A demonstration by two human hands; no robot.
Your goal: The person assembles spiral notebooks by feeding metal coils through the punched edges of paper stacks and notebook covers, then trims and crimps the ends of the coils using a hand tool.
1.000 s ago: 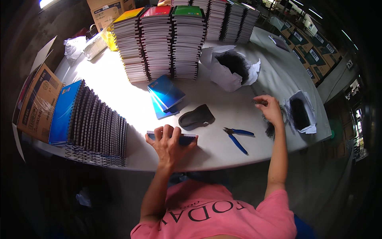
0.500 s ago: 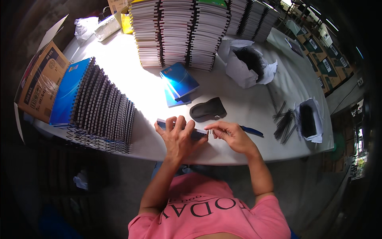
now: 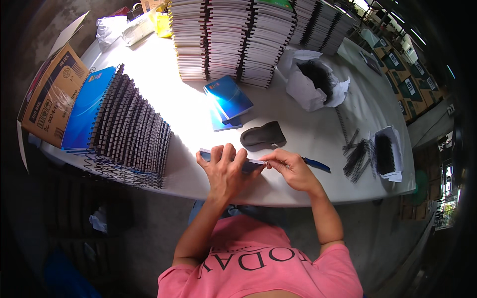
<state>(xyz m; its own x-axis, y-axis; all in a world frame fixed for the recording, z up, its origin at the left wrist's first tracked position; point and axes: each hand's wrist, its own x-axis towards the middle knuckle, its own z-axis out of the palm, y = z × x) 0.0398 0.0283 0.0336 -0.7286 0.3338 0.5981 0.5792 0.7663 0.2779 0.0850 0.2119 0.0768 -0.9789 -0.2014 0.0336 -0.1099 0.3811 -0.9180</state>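
Note:
My left hand point(image 3: 226, 169) is wrapped over a small blue notebook point(image 3: 204, 153), which is tilted up on its edge near the front of the white table. Its fingers reach over the top edge and hide much of the cover. At the notebook's right end, my right hand point(image 3: 293, 171) pinches a thin spiral binding coil point(image 3: 266, 164), mostly hidden by the fingers. Just beyond my hands lies a dark grey curved block point(image 3: 263, 135). A blue-handled tool point(image 3: 317, 165) rests right of my right hand, partly covered by it.
Finished spiral notebooks point(image 3: 131, 129) are stacked at left beside a cardboard box point(image 3: 57, 102). Two blue notebooks point(image 3: 228, 99) lie ahead, before tall notebook stacks point(image 3: 226, 44). To the right are a paper-wrapped coil bundle point(image 3: 313, 87), loose coils point(image 3: 358, 156) and a coil box point(image 3: 386, 153).
My right fingertips have closed in on the notebook's right end, covering more of the coil. My left hand keeps its hold. The whole view has shifted slightly.

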